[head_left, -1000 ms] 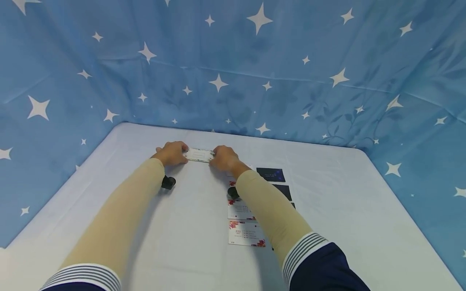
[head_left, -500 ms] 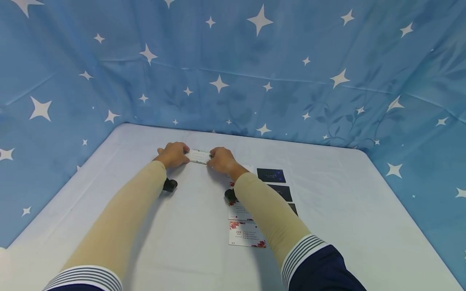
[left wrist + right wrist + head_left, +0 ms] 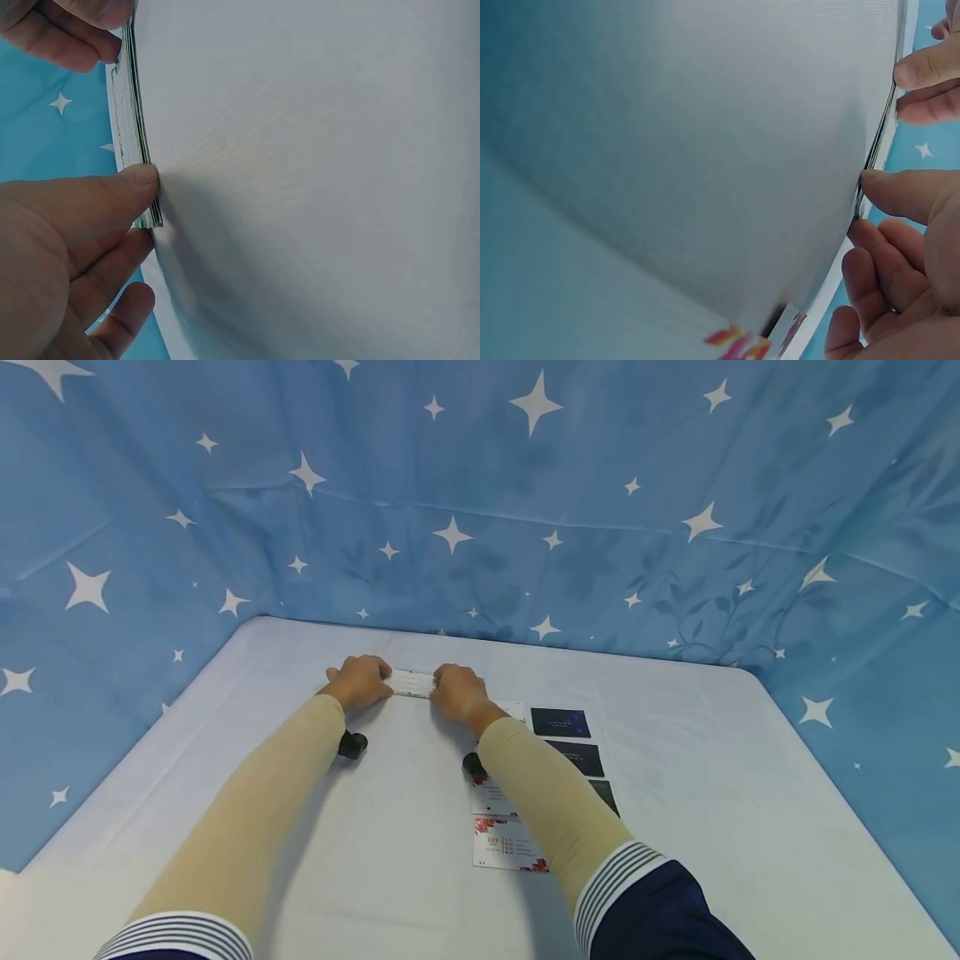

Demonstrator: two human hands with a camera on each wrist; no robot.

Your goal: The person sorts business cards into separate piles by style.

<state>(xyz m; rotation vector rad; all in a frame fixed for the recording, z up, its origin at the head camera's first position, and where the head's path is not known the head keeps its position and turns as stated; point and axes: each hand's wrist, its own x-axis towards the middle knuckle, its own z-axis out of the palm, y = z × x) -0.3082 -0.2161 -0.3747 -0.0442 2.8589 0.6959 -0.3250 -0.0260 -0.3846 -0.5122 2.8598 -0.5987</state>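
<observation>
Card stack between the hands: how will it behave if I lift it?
The card stack is probably fairly stiff, as it looks straight in the head view. It may slide apart if gripped loosely, since several thin layers show. Flat and rectangular, it seems unlikely to roll.

My left arm (image 3: 240, 814) and right arm (image 3: 558, 806) stretch forward and slant inward, so that my left hand (image 3: 358, 682) and right hand (image 3: 457, 692) sit near each other but apart, both pinching, left thumb (image 3: 101, 199) and right thumb (image 3: 909, 192) nearly straight while my other fingers (image 3: 862, 279) lie loosely bent.
</observation>
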